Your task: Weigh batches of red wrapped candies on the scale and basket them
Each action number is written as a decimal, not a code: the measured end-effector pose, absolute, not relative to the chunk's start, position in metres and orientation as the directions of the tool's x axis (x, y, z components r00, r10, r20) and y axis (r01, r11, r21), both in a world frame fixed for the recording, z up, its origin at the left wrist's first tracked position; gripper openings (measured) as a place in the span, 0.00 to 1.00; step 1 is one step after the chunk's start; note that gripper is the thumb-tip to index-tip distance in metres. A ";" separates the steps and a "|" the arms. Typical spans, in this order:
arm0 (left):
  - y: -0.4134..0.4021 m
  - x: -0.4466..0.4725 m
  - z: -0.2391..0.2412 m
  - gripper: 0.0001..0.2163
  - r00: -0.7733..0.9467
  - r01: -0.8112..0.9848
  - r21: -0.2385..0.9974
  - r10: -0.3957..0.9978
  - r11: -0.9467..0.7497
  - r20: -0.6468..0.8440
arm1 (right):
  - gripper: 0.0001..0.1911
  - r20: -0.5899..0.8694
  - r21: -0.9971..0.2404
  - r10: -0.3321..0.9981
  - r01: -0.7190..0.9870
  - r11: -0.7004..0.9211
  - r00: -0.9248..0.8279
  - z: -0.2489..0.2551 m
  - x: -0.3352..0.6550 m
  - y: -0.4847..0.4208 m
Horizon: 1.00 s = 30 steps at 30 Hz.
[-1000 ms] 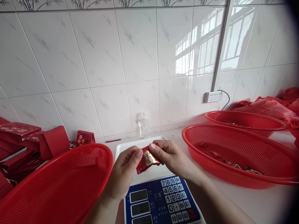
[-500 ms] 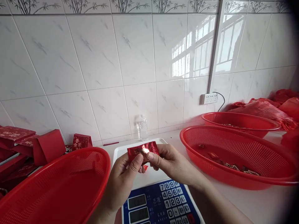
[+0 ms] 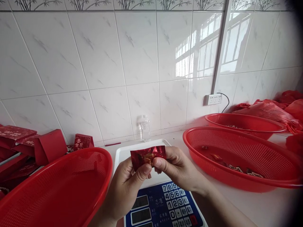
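Both my hands pinch a small red foil candy packet [image 3: 148, 155] above the white tray [image 3: 123, 153] of an electronic scale. My left hand [image 3: 129, 183] grips the packet's left lower edge with thumb and fingers. My right hand [image 3: 176, 168] grips its right side, thumb pressed near the middle. The packet stands upright, its long side level, facing me. The scale's blue keypad and displays [image 3: 163, 205] lie just below my hands.
A large red mesh basket [image 3: 59, 189] sits at the left. Another red basket [image 3: 241, 157] with a few packets stands at the right, a third [image 3: 246, 123] behind it. Red gift boxes [image 3: 49, 145] pile at far left. A clear bottle [image 3: 145, 127] stands by the tiled wall.
The packet has been turned from tilted and low to upright and level, held slightly higher between both hands. My hands stayed over the scale.
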<state>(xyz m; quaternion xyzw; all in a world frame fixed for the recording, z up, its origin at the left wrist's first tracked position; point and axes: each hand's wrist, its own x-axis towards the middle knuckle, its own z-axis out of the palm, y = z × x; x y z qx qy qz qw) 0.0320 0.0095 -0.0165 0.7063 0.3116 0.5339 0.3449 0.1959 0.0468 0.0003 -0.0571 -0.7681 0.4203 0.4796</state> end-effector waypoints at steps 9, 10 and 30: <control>0.010 0.031 -0.013 0.10 0.301 0.056 0.846 0.817 -0.530 0.492 | 0.21 0.636 -0.751 0.555 -0.267 0.603 -0.536 0.002 0.199 0.049; 0.010 0.031 -0.013 0.10 0.308 0.072 0.853 0.825 -0.517 0.474 | 0.21 0.622 -0.766 0.599 -0.233 0.599 -0.505 0.001 0.199 0.050; 0.034 0.029 -0.017 0.12 -0.023 0.192 0.849 0.863 -0.492 0.505 | 0.23 0.520 -0.760 0.768 0.209 0.616 -0.374 -0.006 0.206 0.077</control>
